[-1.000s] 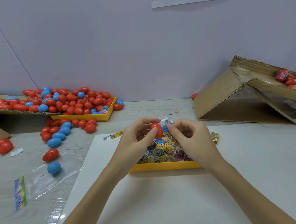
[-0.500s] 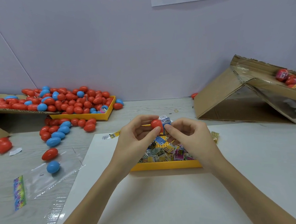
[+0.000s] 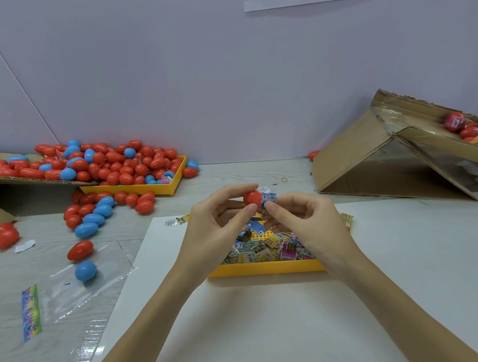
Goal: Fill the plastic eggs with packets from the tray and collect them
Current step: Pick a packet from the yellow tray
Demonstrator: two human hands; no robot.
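Observation:
My left hand (image 3: pixel 217 224) pinches a red plastic egg (image 3: pixel 252 198) between thumb and fingers, above the yellow tray (image 3: pixel 266 268) of colourful packets (image 3: pixel 267 245). My right hand (image 3: pixel 310 222) holds a blue-and-white packet (image 3: pixel 269 197) against the egg's right side with its fingertips. How far the packet sits inside the egg is hidden by the fingers. Both hands hover over the tray's far half.
A second yellow tray (image 3: pixel 136 188) and cardboard flap at the back left hold several red and blue eggs, with more loose eggs (image 3: pixel 93 219) on the table. A tilted cardboard box (image 3: pixel 371 154) with filled eggs stands at the right. A clear plastic bag (image 3: pixel 78 288) lies at left.
Both hands have risen slightly with the egg. The right hand has brought a blue-and-white packet up against the egg.

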